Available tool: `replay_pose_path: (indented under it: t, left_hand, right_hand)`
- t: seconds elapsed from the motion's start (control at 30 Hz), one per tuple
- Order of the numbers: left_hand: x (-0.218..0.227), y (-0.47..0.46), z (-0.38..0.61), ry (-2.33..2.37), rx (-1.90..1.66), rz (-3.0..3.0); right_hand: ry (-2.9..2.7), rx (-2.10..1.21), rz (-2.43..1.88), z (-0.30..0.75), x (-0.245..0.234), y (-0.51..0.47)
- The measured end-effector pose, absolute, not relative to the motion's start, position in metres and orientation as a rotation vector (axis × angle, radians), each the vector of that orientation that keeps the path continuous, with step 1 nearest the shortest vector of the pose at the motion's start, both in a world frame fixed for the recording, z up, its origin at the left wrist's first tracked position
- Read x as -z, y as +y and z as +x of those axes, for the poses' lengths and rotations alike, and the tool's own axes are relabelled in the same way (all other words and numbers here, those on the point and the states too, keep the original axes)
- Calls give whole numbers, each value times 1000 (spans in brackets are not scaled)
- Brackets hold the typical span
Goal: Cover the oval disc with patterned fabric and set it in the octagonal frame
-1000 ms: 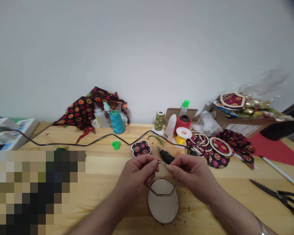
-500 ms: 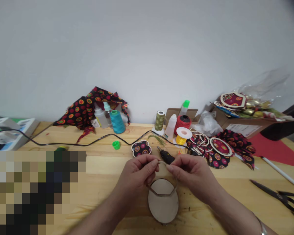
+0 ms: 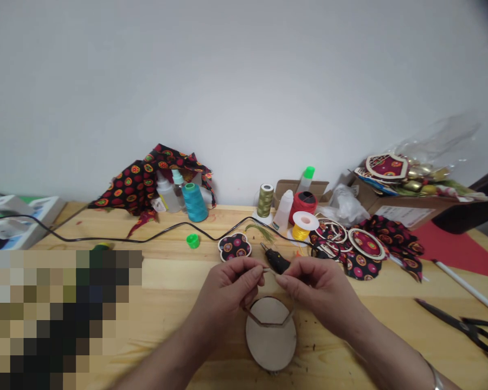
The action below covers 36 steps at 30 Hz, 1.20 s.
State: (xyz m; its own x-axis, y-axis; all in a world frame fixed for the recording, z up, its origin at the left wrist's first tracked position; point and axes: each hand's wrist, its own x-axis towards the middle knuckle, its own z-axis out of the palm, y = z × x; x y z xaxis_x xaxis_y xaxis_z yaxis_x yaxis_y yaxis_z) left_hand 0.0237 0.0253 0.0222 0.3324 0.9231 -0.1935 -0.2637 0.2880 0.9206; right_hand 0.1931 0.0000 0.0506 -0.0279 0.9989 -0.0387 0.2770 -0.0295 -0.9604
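My left hand (image 3: 230,286) and my right hand (image 3: 315,283) meet at the middle of the table, thumb and forefinger pinched on each. Between them they hold a thin, angular brown frame (image 3: 273,325), its upper corners hidden by my fingers. The frame's lower edge shows in front of a plain beige oval disc (image 3: 270,349) that lies on the table below my hands. Just beyond my fingertips lies a black glue gun (image 3: 277,261). A flower-shaped piece with dark patterned fabric (image 3: 235,247) rests behind my left hand.
Black scissors (image 3: 467,325) and a white stick (image 3: 467,287) lie at the right. Behind stand a turquoise thread cone (image 3: 195,203), a yellow spool (image 3: 303,230) and a white bottle (image 3: 283,211). A black cable (image 3: 138,240) crosses the table. A cardboard box (image 3: 406,211) stands back right.
Almost nothing differs. The frame's lower edge has tilted or shifted very slightly; both hands keep the same pinch in the same place.
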Motion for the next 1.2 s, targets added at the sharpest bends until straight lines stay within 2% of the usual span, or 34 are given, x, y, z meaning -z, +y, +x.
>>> replay_pose_path:
  t: [0.77, 1.2]
  left_hand:
    - [-29, 24, 22, 908, -938, 1031]
    - [-29, 26, 24, 909, -952, 980]
  right_hand:
    - [-1426, -1073, -1418, 194, -48, -1]
    - [-1283, -1179, -1393, 192, -46, 2]
